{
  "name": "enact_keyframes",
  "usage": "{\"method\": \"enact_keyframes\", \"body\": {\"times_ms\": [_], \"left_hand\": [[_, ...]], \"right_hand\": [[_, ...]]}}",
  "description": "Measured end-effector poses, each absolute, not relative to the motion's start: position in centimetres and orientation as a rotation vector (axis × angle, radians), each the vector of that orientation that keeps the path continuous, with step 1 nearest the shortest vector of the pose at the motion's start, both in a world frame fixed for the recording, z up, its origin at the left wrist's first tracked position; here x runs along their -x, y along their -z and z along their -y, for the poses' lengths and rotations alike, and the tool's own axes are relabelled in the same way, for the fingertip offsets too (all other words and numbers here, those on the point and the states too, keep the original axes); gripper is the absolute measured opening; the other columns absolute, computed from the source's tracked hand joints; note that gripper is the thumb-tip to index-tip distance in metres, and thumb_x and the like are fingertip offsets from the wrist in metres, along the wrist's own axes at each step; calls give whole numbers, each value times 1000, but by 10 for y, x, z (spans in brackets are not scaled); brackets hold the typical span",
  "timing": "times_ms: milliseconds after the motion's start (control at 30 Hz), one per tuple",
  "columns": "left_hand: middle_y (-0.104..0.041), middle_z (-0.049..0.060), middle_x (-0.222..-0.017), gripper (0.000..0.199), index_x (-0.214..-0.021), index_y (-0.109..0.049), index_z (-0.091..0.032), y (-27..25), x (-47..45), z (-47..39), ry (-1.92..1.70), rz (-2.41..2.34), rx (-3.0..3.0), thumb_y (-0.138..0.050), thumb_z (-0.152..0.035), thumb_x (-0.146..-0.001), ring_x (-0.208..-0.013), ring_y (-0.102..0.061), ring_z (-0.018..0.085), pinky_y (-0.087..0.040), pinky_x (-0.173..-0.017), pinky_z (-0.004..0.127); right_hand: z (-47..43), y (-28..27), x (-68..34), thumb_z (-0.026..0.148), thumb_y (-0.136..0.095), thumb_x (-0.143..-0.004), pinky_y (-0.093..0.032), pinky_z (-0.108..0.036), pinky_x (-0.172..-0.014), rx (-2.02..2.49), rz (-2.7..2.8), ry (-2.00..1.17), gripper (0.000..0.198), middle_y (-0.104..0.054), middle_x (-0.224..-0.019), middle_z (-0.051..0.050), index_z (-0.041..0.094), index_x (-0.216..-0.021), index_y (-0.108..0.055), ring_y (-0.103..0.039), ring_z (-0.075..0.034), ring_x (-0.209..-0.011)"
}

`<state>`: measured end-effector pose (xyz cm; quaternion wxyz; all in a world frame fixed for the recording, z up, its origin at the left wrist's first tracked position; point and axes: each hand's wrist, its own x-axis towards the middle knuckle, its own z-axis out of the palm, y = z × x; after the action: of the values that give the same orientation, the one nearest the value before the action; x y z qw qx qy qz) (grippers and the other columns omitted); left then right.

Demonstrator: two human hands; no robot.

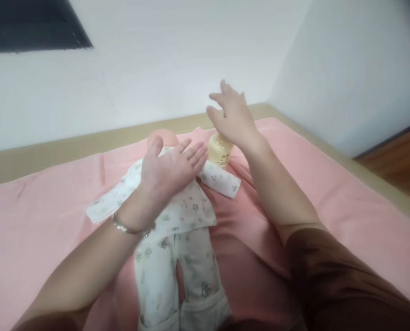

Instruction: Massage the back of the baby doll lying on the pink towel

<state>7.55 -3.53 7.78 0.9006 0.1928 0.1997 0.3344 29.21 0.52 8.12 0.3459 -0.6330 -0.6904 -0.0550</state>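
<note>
Pink cloth (336, 170) spreads across the tan surface (58, 156) I am watching through the head camera, and both of the hands I follow are bare and holding nothing that I can see. On the left hand (172, 168) the palm faces up, the fingers lie nearly straight with slim gaps between them, and the thumb stands well apart; it is over the chest of a small white printed shirt (194, 209). On the right hand (234, 115), back towards me, the fingers are loosely spread and a little bent, the thumb set off from them, with nothing between. Under that palm stands a yellowish bottle (219, 152), near the cloth's far edge and left of its far right corner. The hand hides the bottle's top, so I cannot tell whether they touch. Beside the bottle lies one sleeve of the shirt; below the shirt, white trousers (156, 271) run towards the near edge, while a rounded peach-coloured form (163, 137) shows beyond the collar, by the far edge.
</note>
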Motion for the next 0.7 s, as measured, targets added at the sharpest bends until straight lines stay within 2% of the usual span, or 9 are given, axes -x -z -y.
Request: {"method": "enact_keyframes", "body": {"times_ms": [100,200,300,400,467,567,633,700], "left_hand": [[-22,8,-169,74,-163,-4,-23,-88,-96,10,-765,-352,-342,-25,-54,-99,-157,-23,21,-36,-123,41],[-21,11,-169,76,-163,-2,-19,-91,-111,-10,-809,-284,-325,-26,-56,-100,-158,-20,23,-37,-122,42],[-27,14,-166,75,-162,-8,-16,-91,-120,-16,-823,-253,-308,-24,-57,-101,-156,-26,27,-41,-119,45],[-38,16,-160,72,-158,-21,-13,-94,-125,-12,-791,-243,-288,-21,-57,-102,-151,-36,32,-46,-115,48],[-45,17,-154,71,-154,-30,-10,-96,-128,-8,-764,-241,-275,-21,-57,-102,-147,-43,33,-49,-112,48],[-52,16,-147,69,-149,-37,-9,-99,-130,-5,-740,-254,-259,-24,-58,-102,-143,-48,34,-51,-111,47],[-54,16,-145,68,-148,-39,-9,-98,-129,-5,-724,-255,-251,-27,-57,-101,-143,-48,35,-50,-112,47],[-53,18,-146,68,-149,-37,-8,-98,-125,-5,-699,-251,-254,-28,-56,-101,-145,-44,36,-48,-113,50]], "right_hand": [[2,-86,-282,55,-35,-103,-10,-65,-127,1644,1852,103,55,-31,-166,-7,24,-144,-53,-22,-34,-156],[5,-87,-280,58,-32,-103,-12,-61,-128,1614,1873,93,60,-28,-167,-6,24,-151,-45,-20,-32,-157],[4,-86,-281,58,-28,-104,-13,-59,-129,1634,1871,103,61,-29,-167,-7,23,-152,-43,-21,-31,-157],[1,-83,-277,55,-27,-104,-12,-59,-128,1683,1893,110,60,-33,-165,-10,20,-149,-47,-23,-32,-156],[1,-81,-272,53,-26,-105,-13,-60,-128,1707,1901,123,58,-42,-159,-12,18,-143,-52,-29,-32,-153],[6,-81,-265,48,-21,-107,-19,-60,-125,1739,1924,125,56,-64,-133,-14,16,-122,-65,-51,-32,-137],[10,-83,-262,47,-23,-107,-29,-57,-119,1778,1942,103,55,-71,-114,-13,16,-107,-69,-63,-31,-118],[13,-85,-261,48,-26,-107,-41,-50,-107,1821,1939,64,53,-72,-104,-12,17,-100,-68,-67,-30,-103]]}}
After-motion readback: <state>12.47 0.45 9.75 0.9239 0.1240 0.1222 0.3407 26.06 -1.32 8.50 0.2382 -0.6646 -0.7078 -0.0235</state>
